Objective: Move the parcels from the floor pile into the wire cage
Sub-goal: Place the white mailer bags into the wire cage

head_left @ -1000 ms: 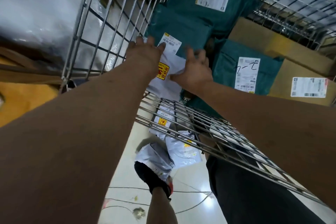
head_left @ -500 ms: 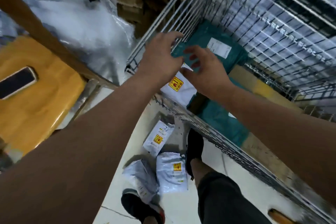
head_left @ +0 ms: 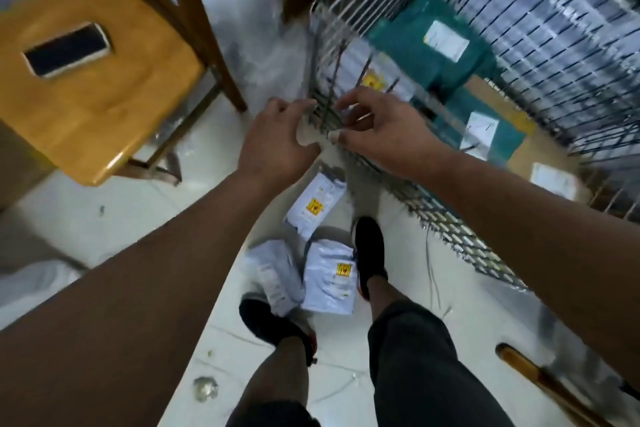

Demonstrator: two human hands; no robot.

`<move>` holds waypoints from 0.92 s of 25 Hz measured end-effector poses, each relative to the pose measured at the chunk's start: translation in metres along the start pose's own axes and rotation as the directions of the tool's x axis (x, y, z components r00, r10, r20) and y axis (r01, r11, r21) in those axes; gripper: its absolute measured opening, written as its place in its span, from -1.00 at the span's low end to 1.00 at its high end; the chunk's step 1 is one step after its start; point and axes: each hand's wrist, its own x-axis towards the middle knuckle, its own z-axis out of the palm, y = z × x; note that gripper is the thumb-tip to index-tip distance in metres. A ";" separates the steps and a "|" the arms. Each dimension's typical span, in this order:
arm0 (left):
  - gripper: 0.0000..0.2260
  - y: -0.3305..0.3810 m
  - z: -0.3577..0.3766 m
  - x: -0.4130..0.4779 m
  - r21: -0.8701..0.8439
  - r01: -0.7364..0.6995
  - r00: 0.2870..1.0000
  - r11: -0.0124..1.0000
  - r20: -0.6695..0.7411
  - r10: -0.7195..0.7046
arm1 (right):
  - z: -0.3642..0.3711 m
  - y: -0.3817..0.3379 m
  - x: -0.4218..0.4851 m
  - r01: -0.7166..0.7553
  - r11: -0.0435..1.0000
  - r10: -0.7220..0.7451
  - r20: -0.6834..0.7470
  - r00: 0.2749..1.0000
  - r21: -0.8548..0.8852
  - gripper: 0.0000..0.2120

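Three white parcels with yellow stickers lie on the floor between my feet: one nearest the cage, one by my right shoe and one to its left. The wire cage stands at the right, holding teal parcels, a white parcel and brown boxes. My left hand and my right hand hover empty with relaxed fingers in front of the cage's near corner, above the floor pile.
A wooden chair with a phone on its seat stands at the left. Clear plastic wrap lies behind it. A wooden stick lies on the floor at the lower right. My shoes flank the pile.
My hands let go of the white parcel inside the cage and drew back out. My view has swung down toward the floor pile.
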 end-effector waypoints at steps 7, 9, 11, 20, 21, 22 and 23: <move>-0.07 -0.148 0.150 -0.054 0.184 0.379 0.901 0.907 0.151 -0.407 | 0.161 0.175 0.053 0.051 0.914 0.045 0.227 0.973 -0.403 -0.14; 0.02 -0.179 0.207 -0.053 0.216 0.424 0.868 0.879 0.178 -0.463 | 0.199 0.234 0.076 0.114 0.854 0.041 0.284 0.958 -0.508 0.00; 0.06 -0.210 0.273 -0.044 0.238 0.462 0.842 0.854 0.183 -0.507 | 0.239 0.293 0.103 0.170 0.767 0.055 0.327 0.943 -0.619 0.14; 0.40 -0.302 0.471 0.035 0.316 0.488 0.786 0.814 0.245 -0.567 | 0.353 0.437 0.203 0.241 0.610 0.143 0.405 0.903 -0.755 0.22; 0.39 -0.306 0.475 0.036 0.298 0.491 0.794 0.819 0.234 -0.561 | 0.355 0.440 0.208 0.237 0.635 0.139 0.411 0.901 -0.735 0.20; 0.38 -0.307 0.475 0.036 0.280 0.480 0.808 0.832 0.230 -0.543 | 0.354 0.439 0.211 0.231 0.651 0.134 0.408 0.903 -0.724 0.19; 0.37 -0.307 0.470 0.034 0.268 0.456 0.825 0.849 0.230 -0.516 | 0.351 0.436 0.211 0.227 0.653 0.122 0.396 0.910 -0.723 0.19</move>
